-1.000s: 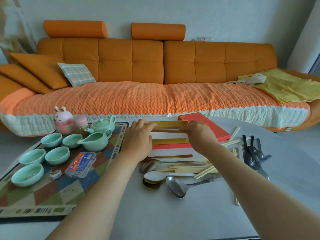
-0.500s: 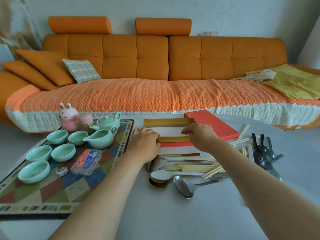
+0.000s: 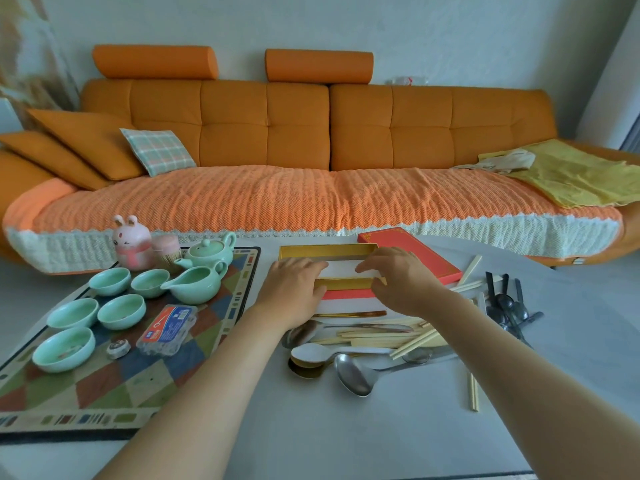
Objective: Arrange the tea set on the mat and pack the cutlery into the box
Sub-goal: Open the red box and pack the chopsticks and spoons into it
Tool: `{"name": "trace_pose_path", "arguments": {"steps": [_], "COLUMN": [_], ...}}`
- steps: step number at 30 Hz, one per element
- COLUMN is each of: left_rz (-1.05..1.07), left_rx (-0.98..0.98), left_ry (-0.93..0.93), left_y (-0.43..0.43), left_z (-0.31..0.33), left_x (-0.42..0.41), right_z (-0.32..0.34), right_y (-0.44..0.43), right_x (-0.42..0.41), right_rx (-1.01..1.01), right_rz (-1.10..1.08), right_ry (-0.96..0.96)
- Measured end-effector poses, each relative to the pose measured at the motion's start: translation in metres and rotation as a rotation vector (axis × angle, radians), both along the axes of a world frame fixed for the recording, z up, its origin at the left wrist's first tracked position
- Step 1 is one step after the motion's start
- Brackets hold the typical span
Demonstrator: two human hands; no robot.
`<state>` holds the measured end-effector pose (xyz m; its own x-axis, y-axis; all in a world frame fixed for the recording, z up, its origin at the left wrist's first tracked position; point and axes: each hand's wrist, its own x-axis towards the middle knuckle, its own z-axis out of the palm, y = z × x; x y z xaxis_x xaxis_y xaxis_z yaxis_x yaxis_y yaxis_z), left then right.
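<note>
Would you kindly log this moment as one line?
step: pack cutlery | both hands on open box | cutlery unpacked | tea set on mat

Probably a home living room: orange sofa (image 3: 311, 133), cushions (image 3: 157, 150).

Mint-green teapot (image 3: 210, 251) on a multicoloured diamond-patterned mat (image 3: 114, 382); gold-lined red box (image 3: 332, 271); orange sofa (image 3: 311, 133).

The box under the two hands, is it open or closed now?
Open. The box shows its gold inner wall and white floor, and its red lid lies apart behind the right hand.
</note>
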<state>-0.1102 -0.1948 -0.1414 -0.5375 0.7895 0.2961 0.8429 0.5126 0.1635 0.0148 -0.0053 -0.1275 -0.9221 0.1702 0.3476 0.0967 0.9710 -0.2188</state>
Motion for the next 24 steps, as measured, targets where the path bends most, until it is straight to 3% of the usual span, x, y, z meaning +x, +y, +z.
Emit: {"name": "trace_pose_path", "arguments": {"steps": [2,8,13,18,24], "left_rz": [-0.036,-0.149,-0.222,-0.248,-0.225], "left_rx": [0.053,0.09,0.002,-0.104,-0.053], "left_ry": [0.005,-0.121,-0.237,-0.162,-0.122], "left_y": [0.002,0.013,0.022,0.031,0.034], "left_z": [0.004,0.011,0.011,0.007,0.003], "left_x": [0.009,0.047,0.08,0.099,0.095], "right_z": [0.006,0.019,0.026,0.021,0.014], "right_y": [0.002,0.0,0.009,0.019,0.018], "right_x": [0.009,0.043,0.068,0.077,0.073], "right_rx": [-0.015,-0.119,-0.052,-0.017,-0.053], "right_rz": [0.042,0.044,-0.012,-0.058,-0.052], "right_ry": [0.032,-0.399,-0.566,-0.556,-0.433]}}
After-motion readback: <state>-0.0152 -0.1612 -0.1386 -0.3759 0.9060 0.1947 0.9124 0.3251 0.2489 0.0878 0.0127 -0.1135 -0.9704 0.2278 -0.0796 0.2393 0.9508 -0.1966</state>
